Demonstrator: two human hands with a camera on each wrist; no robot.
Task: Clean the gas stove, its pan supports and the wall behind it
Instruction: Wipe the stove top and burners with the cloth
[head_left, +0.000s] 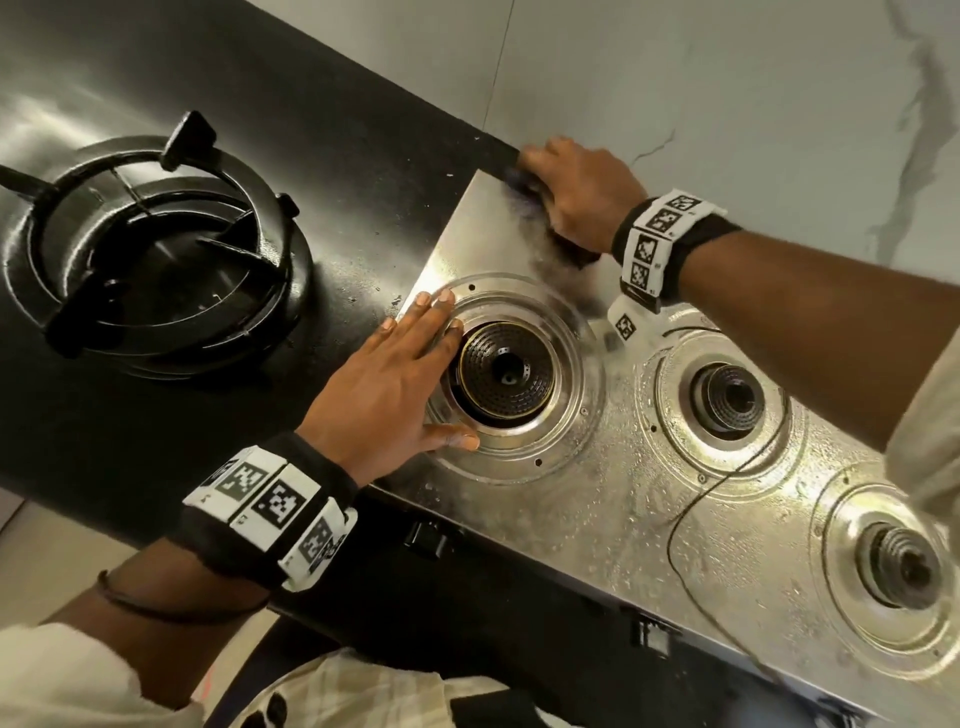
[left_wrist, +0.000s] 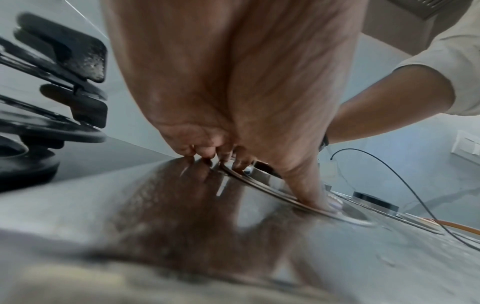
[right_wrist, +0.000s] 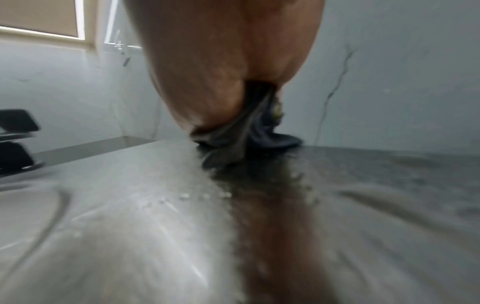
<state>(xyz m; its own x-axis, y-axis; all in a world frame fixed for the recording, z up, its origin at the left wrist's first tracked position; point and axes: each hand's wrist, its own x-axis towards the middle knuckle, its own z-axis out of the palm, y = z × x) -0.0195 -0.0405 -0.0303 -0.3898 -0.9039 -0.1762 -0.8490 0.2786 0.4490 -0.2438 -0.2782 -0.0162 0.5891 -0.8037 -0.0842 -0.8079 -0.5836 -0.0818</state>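
2 hands (head_left: 395, 384) at work: left flat and open, bracing the stove (head_left: 649, 499); right (head_left: 576, 192) gripping the dark cloth (right_wrist: 246, 131), best pressed firmly into the back corner.

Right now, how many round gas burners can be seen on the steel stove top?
3: one dark round burner beside the left hand, one in the middle, one at the right end, none hidden, it seems.

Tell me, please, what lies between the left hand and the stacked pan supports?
Only bare black countertop, as the head view shows: the left hand rests on the stove, and the pan supports sit apart.
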